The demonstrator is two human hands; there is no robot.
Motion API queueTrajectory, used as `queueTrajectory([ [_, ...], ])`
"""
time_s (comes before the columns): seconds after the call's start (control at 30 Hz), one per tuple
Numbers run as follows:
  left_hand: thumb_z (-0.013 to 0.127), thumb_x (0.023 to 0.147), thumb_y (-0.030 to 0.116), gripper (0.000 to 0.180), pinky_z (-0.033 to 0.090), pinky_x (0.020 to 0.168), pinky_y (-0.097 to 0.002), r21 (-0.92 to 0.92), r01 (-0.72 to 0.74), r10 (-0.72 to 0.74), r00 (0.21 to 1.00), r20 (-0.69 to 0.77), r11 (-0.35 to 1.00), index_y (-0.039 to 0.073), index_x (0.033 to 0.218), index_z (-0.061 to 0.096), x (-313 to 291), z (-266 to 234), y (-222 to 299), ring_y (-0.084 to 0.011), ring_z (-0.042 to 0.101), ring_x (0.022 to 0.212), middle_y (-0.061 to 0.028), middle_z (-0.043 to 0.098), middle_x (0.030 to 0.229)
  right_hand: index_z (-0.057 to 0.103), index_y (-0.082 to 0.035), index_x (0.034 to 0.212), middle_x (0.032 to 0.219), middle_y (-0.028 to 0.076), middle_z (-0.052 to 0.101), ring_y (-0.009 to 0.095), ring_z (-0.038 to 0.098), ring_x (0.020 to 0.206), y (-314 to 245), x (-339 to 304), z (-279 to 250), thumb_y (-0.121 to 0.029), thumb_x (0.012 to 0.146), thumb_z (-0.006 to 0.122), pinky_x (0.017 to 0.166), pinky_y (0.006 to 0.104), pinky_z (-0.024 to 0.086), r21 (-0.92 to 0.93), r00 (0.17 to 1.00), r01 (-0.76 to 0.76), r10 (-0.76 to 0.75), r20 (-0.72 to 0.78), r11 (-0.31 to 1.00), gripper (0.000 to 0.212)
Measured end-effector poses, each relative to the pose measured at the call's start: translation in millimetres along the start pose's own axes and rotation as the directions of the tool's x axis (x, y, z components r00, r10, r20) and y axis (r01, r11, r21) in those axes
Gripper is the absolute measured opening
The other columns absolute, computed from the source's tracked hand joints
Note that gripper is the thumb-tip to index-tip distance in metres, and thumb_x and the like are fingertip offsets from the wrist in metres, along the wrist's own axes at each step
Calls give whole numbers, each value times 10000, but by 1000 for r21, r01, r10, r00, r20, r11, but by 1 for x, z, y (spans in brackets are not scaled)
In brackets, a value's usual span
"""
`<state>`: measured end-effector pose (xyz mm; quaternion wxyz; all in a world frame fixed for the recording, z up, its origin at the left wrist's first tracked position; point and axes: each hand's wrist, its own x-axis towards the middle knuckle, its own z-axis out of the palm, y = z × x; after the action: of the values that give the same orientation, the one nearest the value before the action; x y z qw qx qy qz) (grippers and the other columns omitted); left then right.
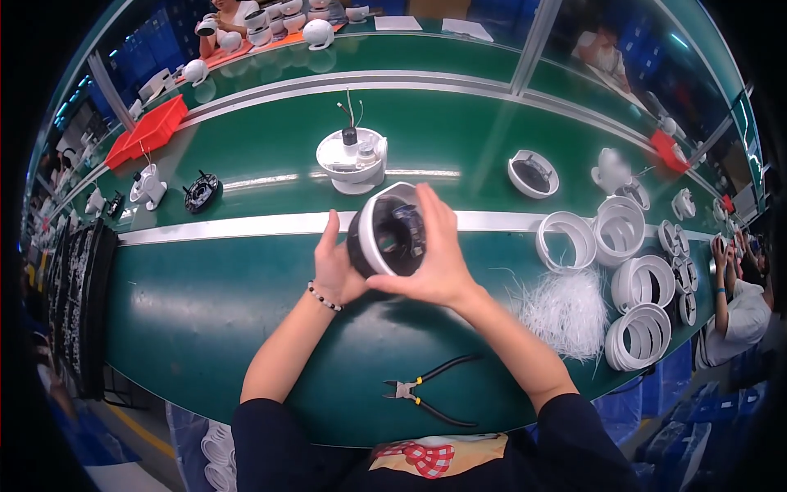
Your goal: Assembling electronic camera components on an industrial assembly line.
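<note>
Above the near part of the green bench I hold a round camera housing [392, 238] with a white rim and a dark inside, tilted on its side. My left hand [338, 269] supports it from the left and below, its fingers partly hidden behind it. My right hand [439, 258] is closed around its right side, thumb at the lower edge and fingers over the top. Just beyond stands a white camera base [352, 156] with wires sticking up. Diagonal cutting pliers [406, 389] with black handles and yellow marks lie near me, jaws apart.
To the right lie a bundle of thin white strips [566, 316] and several stacked white rings [639, 336]. A white shell [533, 174] and a black round part [202, 192] sit farther back. Black trays [82, 303] stack at left. A red bin [149, 131] stands behind; other people work nearby.
</note>
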<state>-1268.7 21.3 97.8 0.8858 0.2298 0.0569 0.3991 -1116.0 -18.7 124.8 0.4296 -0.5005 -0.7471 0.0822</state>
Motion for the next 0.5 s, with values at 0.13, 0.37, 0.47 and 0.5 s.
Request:
queueTrajectory([
  [0.13,279,869,504,598,415,893,-389,29,-60,63,992,-107,998,17,1181,430,1,-8,-1,-253,514,1013,-144,515,1111,157,47,1306,1318,266,197,402,213,1212,-7,-2,9,-445,469,790,1006,453,195,-17,993,43,-41,111,999,1159],
  [0.37,278,864,481,578,414,899,-393,-13,-12,12,998,-60,1000,32,1199,419,-8,-10,4,-254,504,1033,-142,500,1141,161,56,1298,1303,249,221,396,240,1189,-20,2,3,-404,461,796,988,441,238,13,975,1,-4,220,1000,1147],
  [0.47,269,871,465,563,395,923,-384,-12,-21,21,999,-40,1000,44,1213,415,-9,-13,6,-245,497,1049,-132,499,1155,167,64,1292,1296,246,231,395,254,1176,-27,5,11,-398,454,798,981,442,248,-60,978,-31,42,204,998,1147],
  [0.5,266,872,466,562,394,924,-381,-1,-36,35,998,-60,999,45,1212,416,-9,-14,6,-243,497,1049,-131,499,1154,167,64,1292,1296,246,231,395,254,1176,-28,5,13,-398,454,798,981,442,248,-62,978,-35,47,203,997,1147],
])
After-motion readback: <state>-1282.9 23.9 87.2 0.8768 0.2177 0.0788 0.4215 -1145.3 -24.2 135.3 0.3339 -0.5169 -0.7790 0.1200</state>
